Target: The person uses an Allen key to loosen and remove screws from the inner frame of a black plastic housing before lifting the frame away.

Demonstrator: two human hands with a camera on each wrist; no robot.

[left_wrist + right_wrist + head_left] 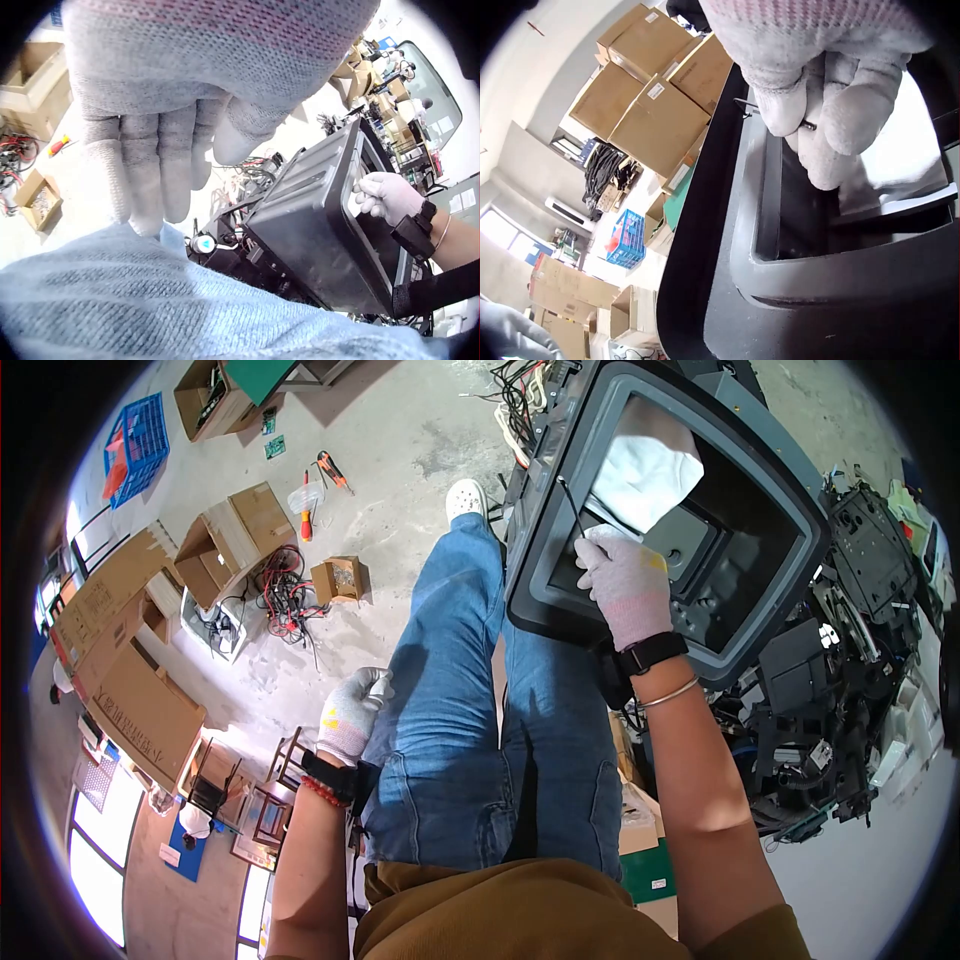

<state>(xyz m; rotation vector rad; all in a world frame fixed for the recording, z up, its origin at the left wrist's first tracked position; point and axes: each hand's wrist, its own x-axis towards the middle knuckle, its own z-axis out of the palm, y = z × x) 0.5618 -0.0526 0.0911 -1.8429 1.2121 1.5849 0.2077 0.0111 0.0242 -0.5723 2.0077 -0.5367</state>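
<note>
A large dark plastic housing [545, 595] with a wide rectangular opening stands in front of the person's legs, tilted in the head view. Over its opening, the gloved right hand [627, 585] pinches a thin dark rod [571, 503] between thumb and fingers. The rod's end shows as a small dark tip between the fingertips in the right wrist view. Beside that hand, a white sheet-like piece [648, 470] lies inside the opening. The gloved left hand [352, 712] hangs by the left thigh, its fingers loosely extended and holding nothing [150, 142].
Dark plastic parts [815, 710] are heaped on the right. Left on the floor are a small box [340, 578], tangled cables [287, 595], orange-handled pliers [331, 470] and a screwdriver [306, 520]. Cardboard boxes [145, 710] and a blue crate [150, 448] stand farther off.
</note>
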